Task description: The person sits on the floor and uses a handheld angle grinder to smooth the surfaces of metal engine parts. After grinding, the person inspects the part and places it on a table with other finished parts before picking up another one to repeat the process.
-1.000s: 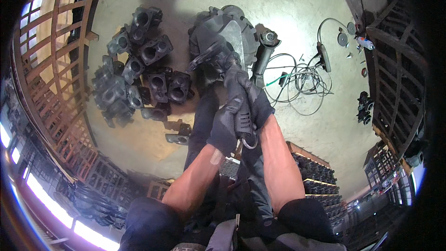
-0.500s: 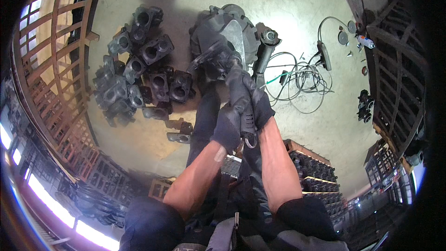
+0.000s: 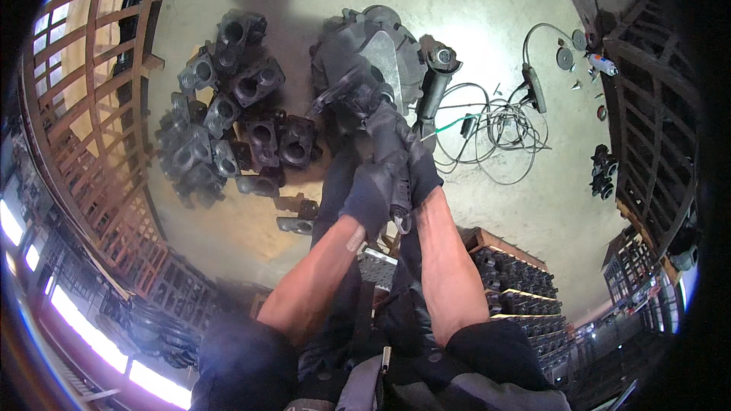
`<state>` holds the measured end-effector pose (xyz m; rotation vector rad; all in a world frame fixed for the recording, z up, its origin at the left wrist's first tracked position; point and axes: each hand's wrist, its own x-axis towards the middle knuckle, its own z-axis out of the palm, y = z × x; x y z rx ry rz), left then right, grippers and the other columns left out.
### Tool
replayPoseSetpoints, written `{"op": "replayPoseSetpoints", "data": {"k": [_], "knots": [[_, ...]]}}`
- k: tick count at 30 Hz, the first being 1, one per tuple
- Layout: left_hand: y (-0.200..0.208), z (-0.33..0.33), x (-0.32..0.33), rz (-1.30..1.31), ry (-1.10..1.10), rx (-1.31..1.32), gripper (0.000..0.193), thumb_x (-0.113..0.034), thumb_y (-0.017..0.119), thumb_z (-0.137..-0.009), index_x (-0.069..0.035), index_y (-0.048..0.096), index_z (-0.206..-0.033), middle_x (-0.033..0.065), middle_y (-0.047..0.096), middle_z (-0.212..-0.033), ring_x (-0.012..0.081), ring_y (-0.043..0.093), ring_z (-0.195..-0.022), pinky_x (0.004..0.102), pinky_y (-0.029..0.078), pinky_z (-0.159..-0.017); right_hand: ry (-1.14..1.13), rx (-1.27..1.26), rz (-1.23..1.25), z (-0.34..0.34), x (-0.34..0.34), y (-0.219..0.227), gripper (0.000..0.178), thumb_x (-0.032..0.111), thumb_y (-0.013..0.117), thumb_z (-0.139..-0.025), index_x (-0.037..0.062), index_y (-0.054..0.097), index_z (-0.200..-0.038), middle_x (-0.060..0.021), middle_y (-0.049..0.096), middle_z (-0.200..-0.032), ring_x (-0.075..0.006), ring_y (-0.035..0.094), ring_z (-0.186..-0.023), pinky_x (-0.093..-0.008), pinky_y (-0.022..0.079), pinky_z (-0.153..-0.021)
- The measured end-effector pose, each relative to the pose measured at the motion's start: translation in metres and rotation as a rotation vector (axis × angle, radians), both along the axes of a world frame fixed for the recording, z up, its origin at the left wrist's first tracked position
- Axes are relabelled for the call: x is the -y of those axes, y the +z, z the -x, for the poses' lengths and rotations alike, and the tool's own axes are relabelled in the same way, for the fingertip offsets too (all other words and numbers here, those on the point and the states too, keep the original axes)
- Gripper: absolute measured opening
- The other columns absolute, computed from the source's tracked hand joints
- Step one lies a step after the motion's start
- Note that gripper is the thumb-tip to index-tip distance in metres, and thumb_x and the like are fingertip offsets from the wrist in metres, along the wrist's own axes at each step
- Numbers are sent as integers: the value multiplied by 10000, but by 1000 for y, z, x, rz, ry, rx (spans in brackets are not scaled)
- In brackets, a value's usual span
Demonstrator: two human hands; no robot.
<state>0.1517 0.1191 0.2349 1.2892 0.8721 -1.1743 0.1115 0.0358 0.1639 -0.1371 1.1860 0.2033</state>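
Note:
Both my hands wear dark gloves and grip one long-bodied angle grinder. My left hand is closed round its rear part, close to my body. My right hand wraps the body from the right side, a little farther forward. The grinder's head points away from me and rests over or against a large round dark metal casting; whether the disc touches cannot be made out. A pale flat plate-like face shows on the casting. My fingers are partly hidden by the tool and by each other.
Dark metal castings with round holes lie heaped at left. Right of the work stands a dark cylindrical tool, with a tangled cable beyond. Grinding discs and a spray can lie far right. Slatted racks flank both sides.
My hands and the grinder's rear end have shifted slightly, a little up and left. The casting and surrounding parts look unmoved.

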Motion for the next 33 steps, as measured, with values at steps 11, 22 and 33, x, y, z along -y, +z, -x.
{"op": "replayPoseSetpoints", "data": {"k": [11, 22, 33], "knots": [[14, -3, 4, 1, -60, -55, 230, -227, 674, -951, -8, 662, -1022, 52, 667, -870, 153, 632, -729, 305, 533, -664, -103, 311, -158, 14, 8, -31, 352, 233, 490, -1023, -16, 608, -1241, -144, 678, -1132, -222, 686, -925, -351, 580, -848], [14, 8, 3, -2, 24, 1, 228, -226, 664, -953, -16, 656, -1042, 45, 650, -881, 150, 623, -721, 295, 523, -628, -8, 308, -18, 15, 4, -36, 321, 209, 477, -1054, -10, 609, -1248, -107, 677, -1139, -187, 675, -978, -320, 558, -898], [12, 11, 2, -1, 17, 7, 275, -199, 677, -921, 20, 621, -1077, 28, 621, -814, 134, 594, -652, 282, 474, -582, -55, 225, -113, 11, 8, -19, 268, 200, 498, -1046, 5, 609, -1191, -93, 689, -1049, -185, 682, -886, -331, 578, -803]]}}
